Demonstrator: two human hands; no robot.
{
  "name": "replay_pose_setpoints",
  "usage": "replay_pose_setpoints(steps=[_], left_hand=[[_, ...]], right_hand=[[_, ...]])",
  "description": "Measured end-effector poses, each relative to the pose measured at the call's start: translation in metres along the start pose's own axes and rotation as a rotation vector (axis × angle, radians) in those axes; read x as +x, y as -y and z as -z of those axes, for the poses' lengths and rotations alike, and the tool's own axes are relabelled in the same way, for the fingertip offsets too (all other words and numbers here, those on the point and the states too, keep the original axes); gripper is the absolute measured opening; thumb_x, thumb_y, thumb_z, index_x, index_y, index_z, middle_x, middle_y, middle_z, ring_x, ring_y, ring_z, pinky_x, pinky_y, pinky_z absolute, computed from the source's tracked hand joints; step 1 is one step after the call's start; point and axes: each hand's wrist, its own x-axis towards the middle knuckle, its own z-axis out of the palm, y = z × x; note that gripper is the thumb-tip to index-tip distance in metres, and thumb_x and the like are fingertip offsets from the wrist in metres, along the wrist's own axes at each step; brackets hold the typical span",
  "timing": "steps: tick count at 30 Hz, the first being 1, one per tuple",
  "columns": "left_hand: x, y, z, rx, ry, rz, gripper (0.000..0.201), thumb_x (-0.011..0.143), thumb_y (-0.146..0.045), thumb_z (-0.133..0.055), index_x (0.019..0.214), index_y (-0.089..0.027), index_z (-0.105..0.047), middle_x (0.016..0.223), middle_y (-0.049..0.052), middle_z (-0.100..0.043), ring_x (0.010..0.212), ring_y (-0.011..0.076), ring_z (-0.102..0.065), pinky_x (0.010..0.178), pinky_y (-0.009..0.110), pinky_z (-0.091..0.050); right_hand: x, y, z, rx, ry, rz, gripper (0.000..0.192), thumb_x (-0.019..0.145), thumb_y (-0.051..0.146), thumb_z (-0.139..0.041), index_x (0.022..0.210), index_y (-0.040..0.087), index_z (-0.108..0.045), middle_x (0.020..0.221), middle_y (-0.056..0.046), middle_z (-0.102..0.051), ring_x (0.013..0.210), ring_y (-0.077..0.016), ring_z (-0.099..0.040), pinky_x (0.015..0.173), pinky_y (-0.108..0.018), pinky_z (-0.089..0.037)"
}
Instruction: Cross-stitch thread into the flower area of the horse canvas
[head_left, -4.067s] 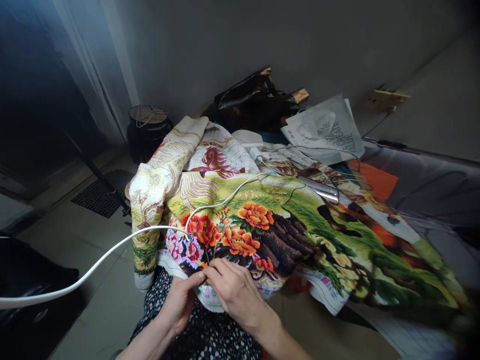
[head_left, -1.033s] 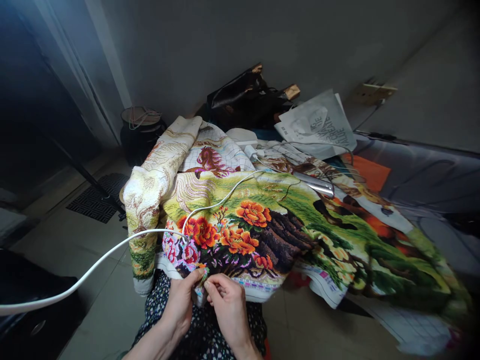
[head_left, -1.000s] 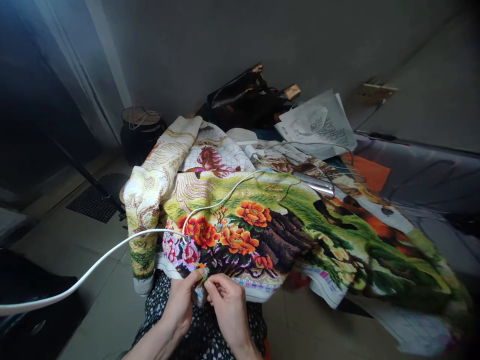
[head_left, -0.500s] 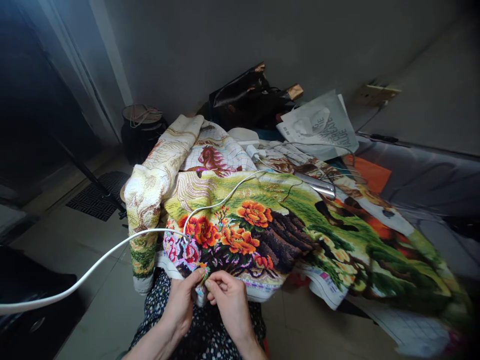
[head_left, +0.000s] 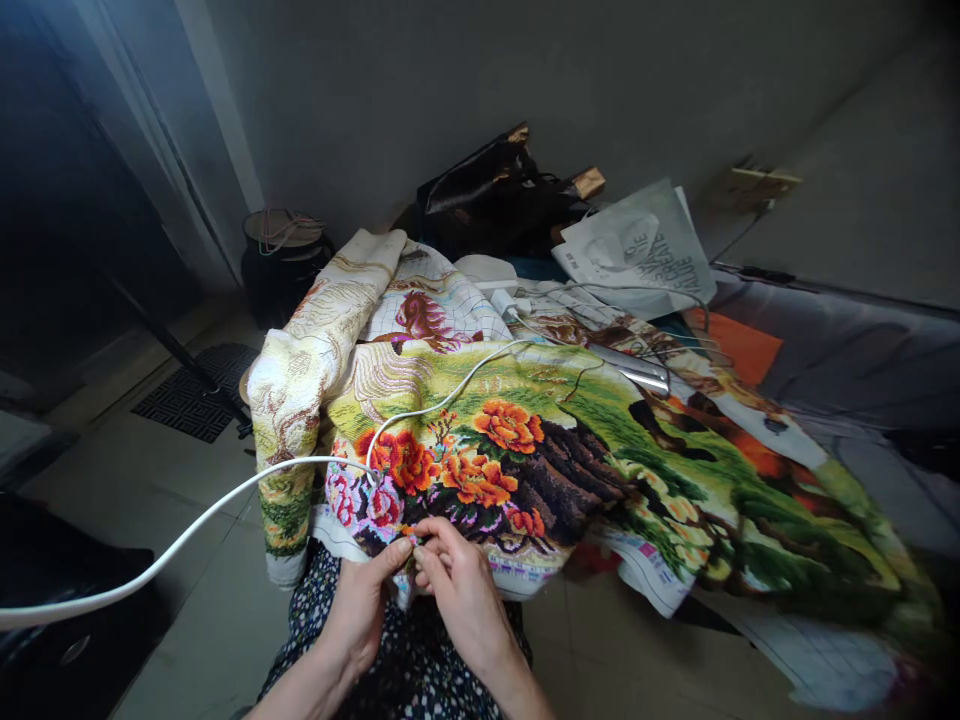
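At the far left a white cable (head_left: 187,525) is seen running from the picture's edge across the tiled floor (head_left: 187,640) and up onto the cloth. Behind it, near the wall, a dark round pot (head_left: 283,258) with cords on its lid is set, and a black grid mat (head_left: 187,402) lies on the floor before it.

The embroidered cloth (head_left: 525,470) is spread over a raised surface from left of centre to the far right, its rolled pale end (head_left: 307,370) hanging at the left and its near edge drooping over a lap in a dark flowered garment (head_left: 405,670). Orange flowers, brown trunks and green ground are stitched on it.

At the near edge of the cloth, just below the pink and orange blossoms, the left hand (head_left: 360,610) is placed with its thumb and forefinger pressed together on the hem, the fabric pinched between them. Just beside it, touching at the fingertips, the right hand (head_left: 461,595) is held over the same spot; its thumb and forefinger are closed on something too fine to be made out, and the other fingers are curled in.

Farther back a black bag (head_left: 495,200) is propped against the wall. To its right a pale printed bag (head_left: 637,250) lies flat, and a silvery tool (head_left: 637,372) rests on the cloth below it.
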Motion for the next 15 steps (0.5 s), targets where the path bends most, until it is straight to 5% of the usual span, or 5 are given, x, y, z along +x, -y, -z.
replay_pose_setpoints(steps=[5,10,13,15], left_hand=[[0.0,-0.001,0.001,-0.01,0.011,0.006,0.065,0.064,-0.019,-0.076,0.124,-0.026,-0.053,0.103,0.003,-0.071,0.104,0.0231,-0.062,0.094,0.037,-0.044],[0.004,0.002,0.005,-0.053,-0.003,-0.008,0.064,0.063,-0.018,-0.076,0.123,-0.024,-0.055,0.109,0.006,-0.07,0.113,0.0245,-0.057,0.103,0.039,-0.037],[0.006,0.004,0.008,-0.068,0.002,0.015,0.067,0.064,-0.018,-0.076,0.126,-0.025,-0.052,0.113,0.006,-0.068,0.115,0.024,-0.056,0.103,0.039,-0.037],[0.007,0.005,0.009,-0.08,0.018,0.027,0.068,0.066,-0.017,-0.075,0.129,-0.027,-0.049,0.115,0.005,-0.068,0.115,0.0229,-0.056,0.103,0.038,-0.036]], right_hand=[[0.007,0.011,0.01,-0.017,-0.008,0.02,0.017,0.088,0.03,-0.045,0.078,0.019,-0.051,0.061,0.002,-0.059,0.049,-0.0125,-0.059,0.048,-0.021,-0.044],[-0.003,0.033,0.074,0.736,-0.273,0.118,0.021,0.084,0.04,-0.059,0.087,0.023,-0.048,0.067,0.004,-0.062,0.035,-0.0078,-0.05,0.036,-0.019,-0.039],[-0.014,0.051,0.118,1.037,-0.442,0.391,0.023,0.073,0.027,-0.076,0.076,0.023,-0.053,0.049,0.014,-0.046,0.031,-0.0017,-0.035,0.064,-0.022,-0.055],[-0.02,0.06,0.133,1.004,-0.586,0.526,0.028,0.068,0.025,-0.081,0.066,0.023,-0.053,0.049,0.013,-0.044,0.035,-0.0023,-0.036,0.086,-0.028,-0.053]])
